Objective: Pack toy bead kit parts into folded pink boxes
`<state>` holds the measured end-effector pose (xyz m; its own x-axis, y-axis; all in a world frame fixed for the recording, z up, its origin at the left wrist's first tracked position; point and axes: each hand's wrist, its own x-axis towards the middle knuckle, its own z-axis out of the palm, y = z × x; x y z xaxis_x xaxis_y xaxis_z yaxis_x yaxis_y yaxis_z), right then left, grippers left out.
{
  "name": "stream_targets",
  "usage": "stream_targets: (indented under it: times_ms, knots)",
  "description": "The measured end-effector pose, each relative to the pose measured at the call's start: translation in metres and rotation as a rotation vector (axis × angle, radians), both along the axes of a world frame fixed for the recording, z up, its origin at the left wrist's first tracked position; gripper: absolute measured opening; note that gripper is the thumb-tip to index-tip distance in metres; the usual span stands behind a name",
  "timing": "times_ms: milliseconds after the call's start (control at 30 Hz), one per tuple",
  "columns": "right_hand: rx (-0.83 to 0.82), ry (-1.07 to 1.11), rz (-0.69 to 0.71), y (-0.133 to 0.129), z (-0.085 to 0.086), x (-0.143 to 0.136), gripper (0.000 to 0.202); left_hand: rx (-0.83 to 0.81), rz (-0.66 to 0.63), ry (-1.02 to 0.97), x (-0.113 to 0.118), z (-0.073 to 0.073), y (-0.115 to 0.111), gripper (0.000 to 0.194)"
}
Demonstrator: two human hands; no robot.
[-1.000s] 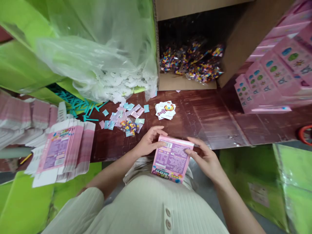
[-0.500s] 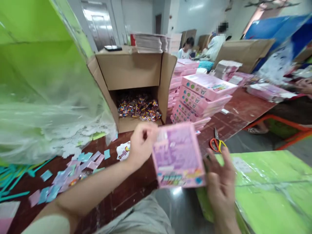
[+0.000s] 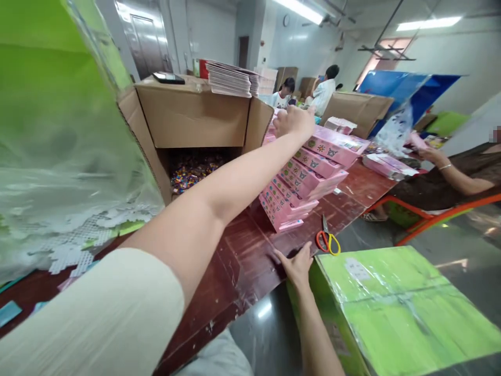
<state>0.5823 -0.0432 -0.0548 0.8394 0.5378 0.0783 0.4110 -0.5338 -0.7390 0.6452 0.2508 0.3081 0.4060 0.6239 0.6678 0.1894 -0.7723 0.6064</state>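
My left hand (image 3: 294,123) reaches far forward to the top of the pink box stacks, its fingers bent down at the rear left of the nearer stack (image 3: 303,175). Its fingertips and whatever lies under them are hidden. My right hand (image 3: 297,267) is low at the table's front edge, fingers apart and holding nothing. Red-and-yellow-handled scissors (image 3: 327,241) lie just beyond it, to the right. The cardboard carton (image 3: 195,117) left of the stacks holds small colourful packets (image 3: 188,175), partly covered by my left arm.
A green taped box (image 3: 415,308) stands at the lower right beside the table (image 3: 250,261). Green plastic sheeting (image 3: 66,146) fills the left side. Flat printed sheets (image 3: 229,78) and a phone (image 3: 168,78) rest on the carton. A person (image 3: 465,167) sits at the right; others are behind.
My left hand has moved forward and right to the stacks. The pink box is no longer seen between my hands. My right hand has moved left to the table edge. The view has shifted right.
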Motion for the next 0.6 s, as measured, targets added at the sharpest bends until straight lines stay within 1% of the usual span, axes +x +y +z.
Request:
stream_targets:
  times_ms: [33, 67, 100, 133, 167, 200, 233, 267, 300, 333, 367, 400, 433, 467, 600]
  knots:
    - [-0.028, -0.012, -0.004, 0.012, 0.001, 0.008, 0.171, -0.004, 0.013, -0.032, -0.021, -0.016, -0.015, 0.035]
    - [-0.053, -0.023, -0.007, 0.023, 0.002, 0.016, 0.173, 0.032, 0.003, -0.090, -0.047, -0.036, -0.034, 0.030]
    - [-0.075, -0.032, -0.007, 0.034, 0.004, 0.023, 0.172, 0.099, -0.040, -0.135, -0.076, -0.061, -0.054, 0.031]
    - [-0.093, -0.038, -0.005, 0.044, 0.005, 0.030, 0.171, 0.158, -0.078, -0.157, -0.106, -0.089, -0.076, 0.035]
    - [-0.107, -0.044, -0.003, 0.052, 0.006, 0.037, 0.170, 0.187, -0.097, -0.154, -0.135, -0.121, -0.096, 0.038]
    - [-0.120, -0.049, -0.003, 0.060, 0.007, 0.043, 0.169, 0.184, -0.100, -0.127, -0.160, -0.155, -0.115, 0.040]
    - [-0.130, -0.054, -0.003, 0.066, 0.009, 0.048, 0.168, 0.146, -0.081, -0.069, -0.182, -0.189, -0.131, 0.040]
    - [-0.139, -0.061, -0.004, 0.070, 0.010, 0.054, 0.168, 0.078, -0.050, 0.018, -0.198, -0.221, -0.142, 0.039]
    - [-0.149, -0.068, -0.006, 0.073, 0.011, 0.060, 0.167, -0.015, -0.005, 0.113, -0.210, -0.250, -0.150, 0.037]
    - [-0.160, -0.075, -0.006, 0.075, 0.012, 0.066, 0.166, -0.108, 0.041, 0.206, -0.217, -0.274, -0.153, 0.036]
    - [-0.172, -0.079, -0.004, 0.076, 0.013, 0.072, 0.165, -0.186, 0.079, 0.298, -0.222, -0.292, -0.153, 0.035]
    - [-0.185, -0.078, 0.001, 0.077, 0.014, 0.079, 0.165, -0.243, 0.105, 0.380, -0.223, -0.305, -0.151, 0.035]
    - [-0.198, -0.075, 0.005, 0.077, 0.014, 0.086, 0.165, -0.276, 0.117, 0.446, -0.223, -0.314, -0.147, 0.036]
    - [-0.209, -0.068, 0.007, 0.078, 0.015, 0.094, 0.166, -0.289, 0.117, 0.494, -0.221, -0.319, -0.143, 0.036]
    - [-0.252, -0.061, 0.071, 0.081, 0.012, 0.127, 0.170, -0.276, 0.074, 0.575, -0.206, -0.326, -0.129, 0.041]
